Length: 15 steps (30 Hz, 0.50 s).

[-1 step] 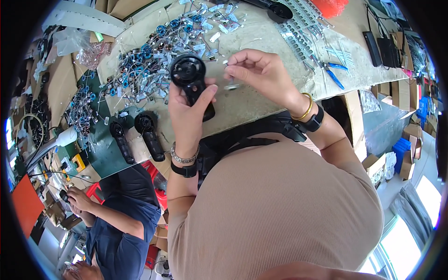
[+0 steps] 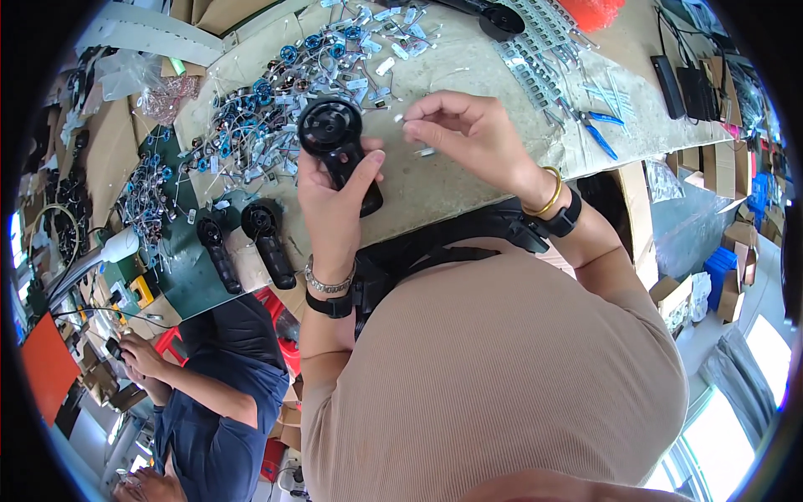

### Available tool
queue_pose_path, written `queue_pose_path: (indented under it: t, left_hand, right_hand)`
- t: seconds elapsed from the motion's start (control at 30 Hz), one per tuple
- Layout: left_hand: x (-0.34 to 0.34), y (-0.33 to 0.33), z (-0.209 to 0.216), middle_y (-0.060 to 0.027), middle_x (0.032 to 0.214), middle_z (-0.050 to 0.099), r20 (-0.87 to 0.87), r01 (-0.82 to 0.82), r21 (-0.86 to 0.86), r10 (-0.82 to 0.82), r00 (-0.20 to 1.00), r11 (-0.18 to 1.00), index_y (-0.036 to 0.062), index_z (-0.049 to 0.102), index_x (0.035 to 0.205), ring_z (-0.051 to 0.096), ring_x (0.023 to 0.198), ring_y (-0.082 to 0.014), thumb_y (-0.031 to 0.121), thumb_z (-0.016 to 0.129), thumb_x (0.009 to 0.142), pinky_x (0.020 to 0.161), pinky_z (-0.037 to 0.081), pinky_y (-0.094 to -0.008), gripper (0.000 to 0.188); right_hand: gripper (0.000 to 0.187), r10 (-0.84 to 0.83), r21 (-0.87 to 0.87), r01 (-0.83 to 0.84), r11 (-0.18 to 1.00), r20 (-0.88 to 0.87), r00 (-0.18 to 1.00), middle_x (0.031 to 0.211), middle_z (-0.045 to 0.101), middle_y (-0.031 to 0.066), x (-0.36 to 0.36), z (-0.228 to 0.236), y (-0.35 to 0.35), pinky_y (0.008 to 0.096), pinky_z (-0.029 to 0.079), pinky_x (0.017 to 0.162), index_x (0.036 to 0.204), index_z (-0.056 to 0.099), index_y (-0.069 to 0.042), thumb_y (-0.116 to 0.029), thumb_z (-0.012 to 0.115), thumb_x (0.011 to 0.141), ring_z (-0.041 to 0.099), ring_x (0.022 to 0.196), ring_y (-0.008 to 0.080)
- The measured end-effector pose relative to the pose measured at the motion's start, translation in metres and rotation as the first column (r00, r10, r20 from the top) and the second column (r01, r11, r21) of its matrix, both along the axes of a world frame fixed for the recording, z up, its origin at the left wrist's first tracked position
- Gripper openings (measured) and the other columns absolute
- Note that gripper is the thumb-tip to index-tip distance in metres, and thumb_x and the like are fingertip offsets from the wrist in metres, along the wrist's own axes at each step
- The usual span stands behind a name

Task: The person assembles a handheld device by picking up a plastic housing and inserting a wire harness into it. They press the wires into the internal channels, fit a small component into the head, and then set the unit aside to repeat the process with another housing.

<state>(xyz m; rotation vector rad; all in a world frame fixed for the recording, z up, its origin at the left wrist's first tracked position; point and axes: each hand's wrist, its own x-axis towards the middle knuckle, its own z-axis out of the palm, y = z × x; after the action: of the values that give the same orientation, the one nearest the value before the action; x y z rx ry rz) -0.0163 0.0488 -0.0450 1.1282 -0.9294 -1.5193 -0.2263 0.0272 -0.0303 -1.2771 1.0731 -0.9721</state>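
My left hand (image 2: 335, 197) is closed round the grip of a black handheld-fan housing (image 2: 329, 127), its round head pointing away from me. To the right, my right hand (image 2: 468, 134) pinches a small white plug (image 2: 398, 119) between thumb and forefinger, held apart from the housing. Under that hand a small pale piece (image 2: 426, 152) shows; whether a wire joins it to the plug I cannot tell. Beyond the housing lies a heap of small motors with blue coils, wires and white tags (image 2: 280, 105).
Two more black fan housings (image 2: 268, 243) (image 2: 217, 255) lie at the table's left edge. Blue-handled pliers (image 2: 599, 134) and rows of metal parts (image 2: 531, 71) are at the right. Another black housing (image 2: 502, 23) lies at the back. A co-worker (image 2: 219, 402) works at lower left.
My left hand and the fan housing have shifted slightly left. The white plug in my right fingers sits a little lower and further left; the pale piece below has moved right.
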Motion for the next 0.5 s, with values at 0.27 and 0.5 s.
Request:
queue_pose_path:
  t: [0.27, 0.5]
  left_hand:
    - [-0.003, 0.0, 0.007, -0.01, 0.104, 0.072, 0.046, -0.005, -0.087, 0.009, 0.999, 0.996, 0.0024, 0.051, 0.131, 0.066, 0.082, -0.0119, -0.006, 0.078, 0.088, 0.075, 0.055, -0.026, 0.051]
    - [0.006, -0.002, 0.007, -0.0093, 0.102, 0.072, 0.039, -0.148, -0.147, 0.156, 0.987, 0.978, 0.0025, 0.05, 0.131, 0.066, 0.082, -0.0121, -0.005, 0.077, 0.089, 0.075, 0.055, -0.0261, 0.051]
  right_hand:
    - [0.018, 0.153, -0.123, -0.187, 0.975, -0.242, 0.958, 0.101, 0.074, 0.0037, -0.003, -0.008, 0.006, 0.0254, 0.058, 0.082, 0.113, 0.072, 0.001, -0.005, 0.074, 0.097, 0.072, 0.097, 0.0127]
    - [0.032, 0.16, 0.029, -0.161, 0.987, 0.026, 0.987, 0.107, 0.073, 0.0092, -0.003, -0.013, 0.008, 0.0264, 0.059, 0.086, 0.126, 0.064, 0.002, 0.001, 0.073, 0.095, 0.072, 0.098, 0.014]
